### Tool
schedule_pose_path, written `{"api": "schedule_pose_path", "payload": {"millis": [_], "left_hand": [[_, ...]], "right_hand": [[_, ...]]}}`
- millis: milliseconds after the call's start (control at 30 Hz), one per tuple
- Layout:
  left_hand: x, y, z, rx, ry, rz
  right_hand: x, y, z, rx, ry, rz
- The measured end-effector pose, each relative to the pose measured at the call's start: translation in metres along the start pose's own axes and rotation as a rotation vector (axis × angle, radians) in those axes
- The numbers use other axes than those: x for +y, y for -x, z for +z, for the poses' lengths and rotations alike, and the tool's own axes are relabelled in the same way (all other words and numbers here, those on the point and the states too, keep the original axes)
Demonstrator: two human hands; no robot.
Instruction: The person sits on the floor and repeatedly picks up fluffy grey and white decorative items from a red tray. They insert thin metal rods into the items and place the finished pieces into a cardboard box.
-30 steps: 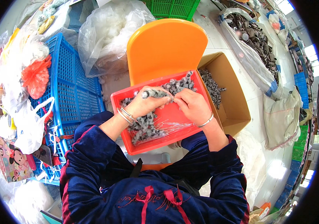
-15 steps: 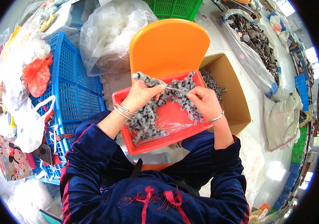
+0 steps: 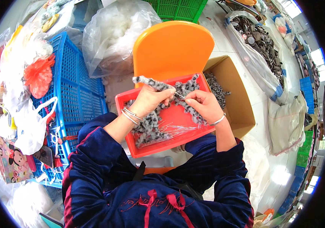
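My left hand [image 3: 155, 99] is closed round a grey and black plush tube [image 3: 141, 80], whose end sticks out to the left past my fingers. Between thumb and finger, my right hand [image 3: 205, 105] pinches the near end of a thin pale wire [image 3: 180, 95]. The wire's other end meets the plush at my left fingertips; whether it goes inside cannot be made out. Below both hands lies a red tray [image 3: 123, 114] with more grey and black plush pieces [image 3: 152, 129] along its sides. Several loose thin wires [image 3: 175, 129] lie on its floor.
An orange chair [image 3: 174, 47] stands behind the tray. To its right is a cardboard box [image 3: 238, 98] with more plush pieces. A blue crate [image 3: 79, 95] stands at left, beside a clear bag of white stuffing [image 3: 113, 34]. A sack of dark pieces [image 3: 257, 38] lies far right.
My hands are closer together, and less of the wire shows between them. My left hand has shifted slightly right with the plush tube. The right hand has moved slightly left.
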State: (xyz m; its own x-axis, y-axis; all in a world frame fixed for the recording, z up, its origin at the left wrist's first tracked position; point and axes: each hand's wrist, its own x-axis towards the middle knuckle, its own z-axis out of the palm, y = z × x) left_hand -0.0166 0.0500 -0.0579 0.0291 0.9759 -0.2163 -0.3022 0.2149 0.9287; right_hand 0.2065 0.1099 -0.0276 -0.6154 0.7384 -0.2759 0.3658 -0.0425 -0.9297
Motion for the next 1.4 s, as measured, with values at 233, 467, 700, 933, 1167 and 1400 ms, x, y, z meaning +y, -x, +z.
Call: {"api": "schedule_pose_path", "payload": {"millis": [233,467,700,933,1167,1400], "left_hand": [[-0.003,0.006,0.01,-0.049,-0.033,-0.054],[0.002,0.004,0.012,-0.006,-0.226,-0.059],[-0.009,0.003,0.009,0.035,-0.199,-0.03],[-0.029,0.006,0.022,0.083,-0.483,0.593],[-0.012,0.005,0.024,0.105,-0.132,0.177],[-0.011,0.002,0.021,0.071,0.095,-0.037]], "right_hand": [[0.007,-0.006,0.019,0.094,-0.033,-0.222],[0.006,-0.006,0.021,0.104,-0.179,-0.064],[0.013,-0.01,0.02,0.099,-0.163,0.002],[0.027,-0.018,0.039,0.327,0.008,-0.081],[0.006,-0.014,0.03,0.225,-0.313,-0.059],[0.002,-0.007,0.033,-0.005,-0.456,-0.031]]}}
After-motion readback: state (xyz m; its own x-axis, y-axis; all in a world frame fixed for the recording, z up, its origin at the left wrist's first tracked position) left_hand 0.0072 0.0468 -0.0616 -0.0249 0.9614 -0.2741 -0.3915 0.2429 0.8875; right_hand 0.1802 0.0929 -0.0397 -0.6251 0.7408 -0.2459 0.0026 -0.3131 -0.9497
